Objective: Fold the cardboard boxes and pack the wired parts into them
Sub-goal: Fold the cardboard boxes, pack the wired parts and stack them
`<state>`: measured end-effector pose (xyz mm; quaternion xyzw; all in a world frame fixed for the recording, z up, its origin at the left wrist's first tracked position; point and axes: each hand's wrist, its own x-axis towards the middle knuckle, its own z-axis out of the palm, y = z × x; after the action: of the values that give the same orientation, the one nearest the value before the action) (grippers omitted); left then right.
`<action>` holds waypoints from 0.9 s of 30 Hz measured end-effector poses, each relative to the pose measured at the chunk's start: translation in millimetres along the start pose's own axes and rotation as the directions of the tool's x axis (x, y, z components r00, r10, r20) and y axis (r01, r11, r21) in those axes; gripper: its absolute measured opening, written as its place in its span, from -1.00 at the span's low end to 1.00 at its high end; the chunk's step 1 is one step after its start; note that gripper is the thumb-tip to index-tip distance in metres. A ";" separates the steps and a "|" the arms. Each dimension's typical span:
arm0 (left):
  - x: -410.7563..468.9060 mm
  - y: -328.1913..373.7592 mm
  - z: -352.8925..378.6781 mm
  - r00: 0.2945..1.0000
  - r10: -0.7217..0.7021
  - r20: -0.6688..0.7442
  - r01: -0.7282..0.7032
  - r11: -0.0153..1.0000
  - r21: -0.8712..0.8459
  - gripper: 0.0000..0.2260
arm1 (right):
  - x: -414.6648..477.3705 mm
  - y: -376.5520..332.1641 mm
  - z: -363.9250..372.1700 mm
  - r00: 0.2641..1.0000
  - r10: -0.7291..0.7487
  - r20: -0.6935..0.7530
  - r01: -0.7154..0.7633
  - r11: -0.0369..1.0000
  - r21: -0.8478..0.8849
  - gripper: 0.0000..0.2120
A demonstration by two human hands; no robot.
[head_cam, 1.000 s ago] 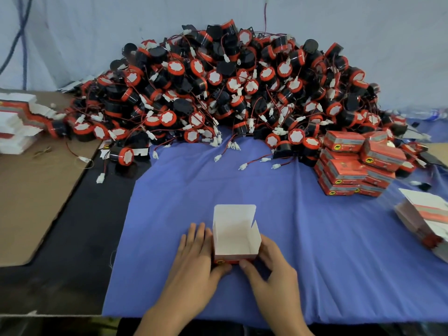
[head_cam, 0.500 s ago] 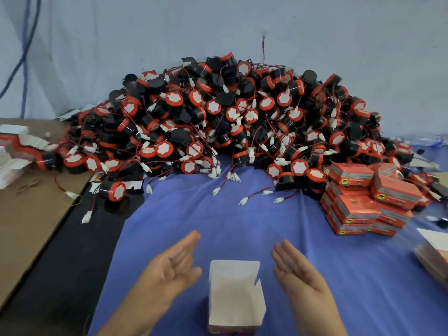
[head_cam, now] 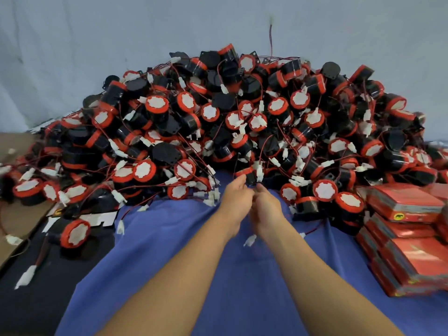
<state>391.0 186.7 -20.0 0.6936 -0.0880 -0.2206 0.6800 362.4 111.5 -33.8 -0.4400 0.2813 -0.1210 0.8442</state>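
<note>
A big heap of black-and-red wired parts [head_cam: 218,117] with white connectors lies at the back of the blue cloth [head_cam: 184,275]. Both my arms reach forward to its front edge. My left hand [head_cam: 236,196] has its fingers curled round one wired part [head_cam: 249,174] at the foot of the heap. My right hand [head_cam: 266,206] is pressed close beside it, its fingers curled at the same part's underside and wires. A white connector [head_cam: 250,240] dangles below the hands. The folded open box is out of view.
Closed red boxes [head_cam: 407,229] are stacked at the right on the cloth. A loose part [head_cam: 75,232] and white connectors lie on the black surface at the left, next to a brown cardboard sheet [head_cam: 12,214]. A grey cloth wall stands behind the heap.
Both hands let go of the white open box, opened, then reached forward to the heap and closed round one wired part. The view has moved forward and the box has left the frame.
</note>
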 end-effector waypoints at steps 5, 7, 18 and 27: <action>50.2 -2.8 5.4 0.983 0.100 -0.151 -0.061 0.967 0.247 -0.49 | 37.3 -1.3 8.7 0.999 -0.048 0.002 0.048 0.991 -0.125 -0.66; 58.3 -3.8 -0.8 0.975 0.102 -0.197 -0.032 0.944 0.329 -0.57 | 37.5 0.4 12.5 0.996 -0.087 -0.002 0.085 0.974 -0.208 -0.69; -8.2 24.4 -8.8 0.969 0.130 -0.209 -0.113 0.989 0.091 -0.50 | -52.1 1.1 1.1 0.947 -0.313 0.078 0.321 0.886 -0.335 -0.65; -142.5 39.9 -35.9 0.982 0.162 0.097 -0.176 0.972 0.158 -0.57 | -175.5 6.9 -29.7 0.989 -0.091 0.117 0.089 0.996 0.015 -0.76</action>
<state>287.0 276.9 44.9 0.7280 -0.1931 -0.1825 0.6321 202.2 174.8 11.7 -0.4544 0.2102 -0.1342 0.8552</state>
